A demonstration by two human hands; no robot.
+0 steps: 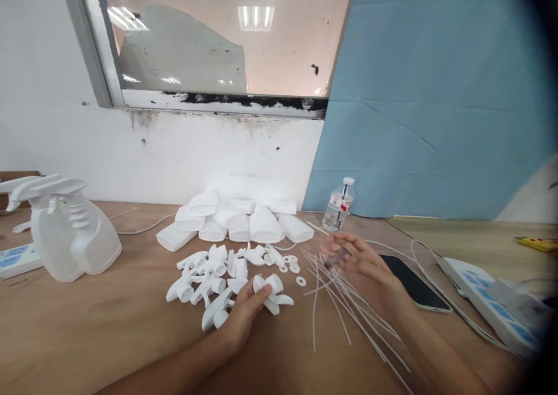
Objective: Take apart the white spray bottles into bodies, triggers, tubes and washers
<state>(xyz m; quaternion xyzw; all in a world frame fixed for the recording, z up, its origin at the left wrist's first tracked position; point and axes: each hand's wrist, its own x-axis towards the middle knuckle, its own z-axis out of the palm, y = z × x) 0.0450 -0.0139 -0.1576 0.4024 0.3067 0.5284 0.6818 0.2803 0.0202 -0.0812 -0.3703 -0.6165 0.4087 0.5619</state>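
My left hand (247,313) is closed around a white trigger sprayer head (271,295), with its trigger pointing right. Beside that hand lies a pile of similar loose sprayer heads (213,282). My right hand (370,270) hovers over a bundle of thin white dip tubes (344,302) fanned out on the table. Its fingers are loosely bent and apart, somewhat blurred at the tips, and no object shows in them. Several small white ring washers (300,281) lie between the two hands.
White bottles (265,223) are stacked against the wall. Assembled spray bottles (72,238) stand at left. A water bottle (339,206) stands behind my right hand. A phone (414,284) and a power strip (483,302) with its cable lie at right.
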